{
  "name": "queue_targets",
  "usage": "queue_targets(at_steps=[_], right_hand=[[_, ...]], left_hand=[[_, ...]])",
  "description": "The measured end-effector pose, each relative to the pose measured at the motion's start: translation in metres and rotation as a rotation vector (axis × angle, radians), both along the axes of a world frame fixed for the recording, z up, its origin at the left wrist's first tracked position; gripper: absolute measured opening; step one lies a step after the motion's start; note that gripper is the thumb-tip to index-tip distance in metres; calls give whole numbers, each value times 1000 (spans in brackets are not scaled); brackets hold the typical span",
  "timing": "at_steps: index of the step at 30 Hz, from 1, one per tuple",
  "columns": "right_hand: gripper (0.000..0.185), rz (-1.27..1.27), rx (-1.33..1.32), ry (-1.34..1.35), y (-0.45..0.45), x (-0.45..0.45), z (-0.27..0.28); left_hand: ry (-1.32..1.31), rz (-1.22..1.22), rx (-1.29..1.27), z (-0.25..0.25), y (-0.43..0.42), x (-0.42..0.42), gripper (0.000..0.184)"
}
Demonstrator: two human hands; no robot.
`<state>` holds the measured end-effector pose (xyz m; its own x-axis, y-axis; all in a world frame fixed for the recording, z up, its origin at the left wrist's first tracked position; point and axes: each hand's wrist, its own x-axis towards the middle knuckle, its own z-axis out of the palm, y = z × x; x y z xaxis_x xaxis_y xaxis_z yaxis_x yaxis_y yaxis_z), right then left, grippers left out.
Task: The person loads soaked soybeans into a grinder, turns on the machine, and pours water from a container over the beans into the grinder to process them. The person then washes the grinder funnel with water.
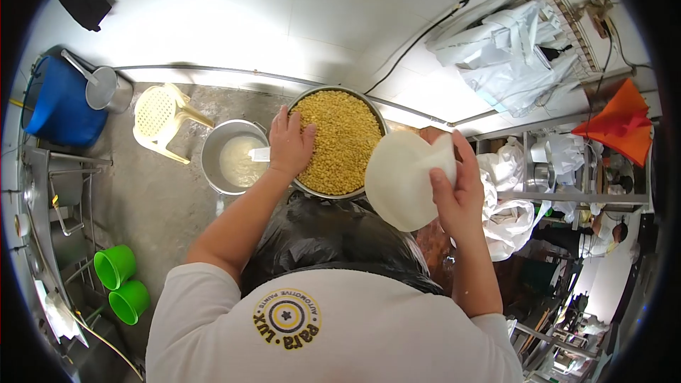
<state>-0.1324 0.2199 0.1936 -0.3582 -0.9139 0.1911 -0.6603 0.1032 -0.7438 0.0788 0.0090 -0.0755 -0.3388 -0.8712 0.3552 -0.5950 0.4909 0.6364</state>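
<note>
White shirt [397,337] and black plastic covering [305,232] on the person's front, nearest the camera; the covering presumably keeps wet off the clothes. Just beyond stands a large pot [384,125] filled with yellow kernels [339,143], placed centrally, apparently so that both arms reach it. The left hand [289,145] lies palm down at the pot's left side, fingers extended over rim and kernels, grasping nothing visible; this posture may steady the pot. The right hand [460,188] grips a white dish [399,181] by its right edge, thumb on the near face, a hold that seems to leave the rest of the dish unobstructed; it overlaps the pot's right side in view. To the left, a smaller pot [212,156] contains pale liquid [234,164]; a yellow stool [154,115] stands farther left on the floor [159,195].
</note>
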Motion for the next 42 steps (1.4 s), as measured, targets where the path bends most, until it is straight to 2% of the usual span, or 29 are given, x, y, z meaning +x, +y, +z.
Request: queue_targets(at_steps=[3, 6, 12, 14, 15, 17, 19, 20, 22, 23, 24, 25, 26, 27, 28, 29, 30, 31, 32, 33, 35, 37, 39, 42], right_hand=[[68, -140, 26, -374, 8, 13, -3], [65, -161, -62, -494, 13, 26, -20], [52, -159, 49, -508, 40, 35, -46], [51, -126, 46, -545, 43, 34, -51], [52, -142, 97, -539, 45, 33, -49], [51, -125, 63, -576, 48, 34, -51], [52, -66, 78, -629, 51, 31, -53], [52, -74, 56, -623, 52, 28, -53], [65, 173, -1, -685, 48, 21, -49], [65, 163, -28, -683, 48, 17, -44], [71, 264, 15, -697, 51, 13, -39], [76, 359, 57, -711, 57, 6, -34], [76, 324, 26, -716, 66, -2, -27], [78, 337, 90, -635, 78, -10, -22], [81, 347, 158, -559, 95, -16, -21], [68, 261, 85, -553, 114, -21, -27], [68, 219, 66, -570, 134, -32, -40], [59, 162, 59, -472, 154, -44, -60], [51, 110, 60, -375, 174, -55, -81], [51, 85, 53, -391, 197, -64, -103], [39, -165, 206, -355, 251, -78, -149], [37, -297, 205, -361, 302, -87, -189], [37, -356, 260, -356, 343, -91, -212], [37, -418, 349, -364, 368, -94, -224]], left_hand=[[-11, 7, 7, 3, 2, 0, 57], [-22, -15, 53, 6, 1, 2, 58], [-30, -30, 4, 10, 6, 2, 61], [-121, -54, -233, 27, 16, 3, 67], [-113, -63, -249, 37, 24, 2, 67], [169, -385, -162, 60, 56, 2, 74], [171, -601, -165, 105, 94, 0, 73], [174, -615, -184, 117, 113, -4, 73], [179, -686, -150, 141, 144, -15, 69], [219, -659, -155, 155, 154, -25, 59], [211, -688, -172, 154, 163, -33, 59], [161, -589, -80, 148, 171, -39, 55], [108, -495, 14, 141, 179, -45, 50], [108, -491, -3, 147, 187, -51, 41], [91, -539, -5, 149, 195, -55, 41], [94, -434, 68, 150, 204, -58, 39], [94, -324, 141, 151, 211, -60, 37], [75, -363, 143, 155, 218, -62, 37], [136, -310, 136, 160, 224, -62, 36], [199, -249, 130, 162, 227, -61, 36], [173, -242, 62, 149, 218, -56, 36], [150, -215, -4, 149, 223, -56, 36], [306, -199, 119, 168, 227, -66, 36], [245, -107, 228, 174, 219, -63, 36]])
